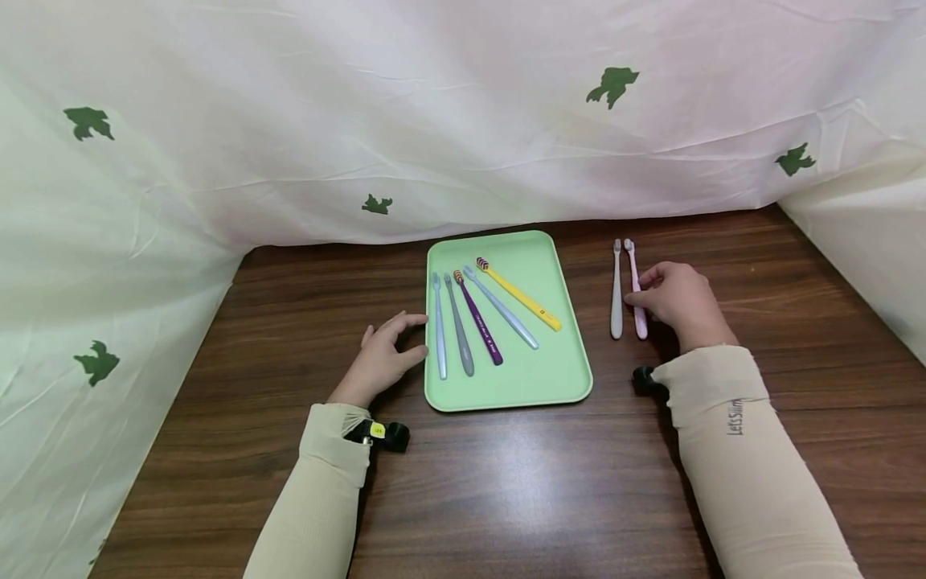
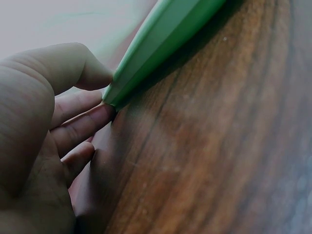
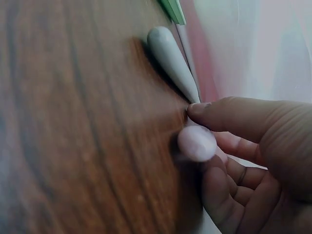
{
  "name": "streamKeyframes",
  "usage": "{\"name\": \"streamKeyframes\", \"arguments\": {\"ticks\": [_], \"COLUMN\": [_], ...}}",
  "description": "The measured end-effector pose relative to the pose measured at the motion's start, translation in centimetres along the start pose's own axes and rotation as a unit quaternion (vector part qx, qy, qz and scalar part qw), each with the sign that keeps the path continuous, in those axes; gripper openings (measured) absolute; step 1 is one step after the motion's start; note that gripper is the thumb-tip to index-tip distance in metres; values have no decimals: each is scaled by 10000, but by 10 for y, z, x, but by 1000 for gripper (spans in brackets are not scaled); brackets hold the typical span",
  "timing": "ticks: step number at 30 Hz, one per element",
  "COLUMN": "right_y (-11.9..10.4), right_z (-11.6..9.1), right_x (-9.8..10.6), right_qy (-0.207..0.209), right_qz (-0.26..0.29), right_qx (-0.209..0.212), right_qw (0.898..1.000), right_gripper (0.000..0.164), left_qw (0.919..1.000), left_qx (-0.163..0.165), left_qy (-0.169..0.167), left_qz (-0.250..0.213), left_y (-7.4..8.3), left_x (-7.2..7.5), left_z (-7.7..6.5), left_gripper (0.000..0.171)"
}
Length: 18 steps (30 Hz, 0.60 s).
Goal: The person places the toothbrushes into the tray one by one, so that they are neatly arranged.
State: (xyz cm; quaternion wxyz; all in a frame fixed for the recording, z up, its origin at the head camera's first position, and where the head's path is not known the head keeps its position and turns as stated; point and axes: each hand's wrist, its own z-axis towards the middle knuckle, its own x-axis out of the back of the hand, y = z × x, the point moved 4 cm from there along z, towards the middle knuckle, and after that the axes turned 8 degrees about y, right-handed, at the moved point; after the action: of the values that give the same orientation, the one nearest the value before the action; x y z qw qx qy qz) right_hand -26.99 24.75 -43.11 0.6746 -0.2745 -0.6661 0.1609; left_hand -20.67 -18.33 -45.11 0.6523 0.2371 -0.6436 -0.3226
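Note:
My right hand [image 1: 683, 299] pinches a pale pink toothbrush [image 1: 640, 325] between thumb and fingers; its rounded handle end [image 3: 197, 143] shows up close in the right wrist view. Just left of it lies a light grey toothbrush [image 1: 616, 310] on the table, near the thumb tip. My left hand [image 1: 383, 362] touches the left rim of a light green tray [image 1: 538, 378], thumb and fingers extended and spread. Several toothbrushes lie on the tray: light blue [image 1: 439, 338], grey [image 1: 460, 338], purple [image 1: 481, 326], another light blue [image 1: 502, 310] and yellow [image 1: 524, 297].
The tray and toothbrushes sit on a dark wood-grain table [image 1: 521, 482]. A white cloth [image 1: 470, 121] with green bird-like shapes hangs along the back and both sides. Black wrist straps [image 1: 391, 437] show at the cuffs.

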Motion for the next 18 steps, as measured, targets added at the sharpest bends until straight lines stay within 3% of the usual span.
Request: {"name": "streamKeyframes", "arguments": {"ticks": [18], "right_y": [-7], "right_z": [0], "right_x": [2], "right_qy": [523], "right_qz": [218], "right_qx": [123], "right_qw": [9983], "right_gripper": [38], "left_qw": [10000], "left_qx": [-33], "left_qy": [-3], "left_qz": [-19], "left_y": [0], "left_x": [0], "left_z": [0], "left_gripper": [46]}}
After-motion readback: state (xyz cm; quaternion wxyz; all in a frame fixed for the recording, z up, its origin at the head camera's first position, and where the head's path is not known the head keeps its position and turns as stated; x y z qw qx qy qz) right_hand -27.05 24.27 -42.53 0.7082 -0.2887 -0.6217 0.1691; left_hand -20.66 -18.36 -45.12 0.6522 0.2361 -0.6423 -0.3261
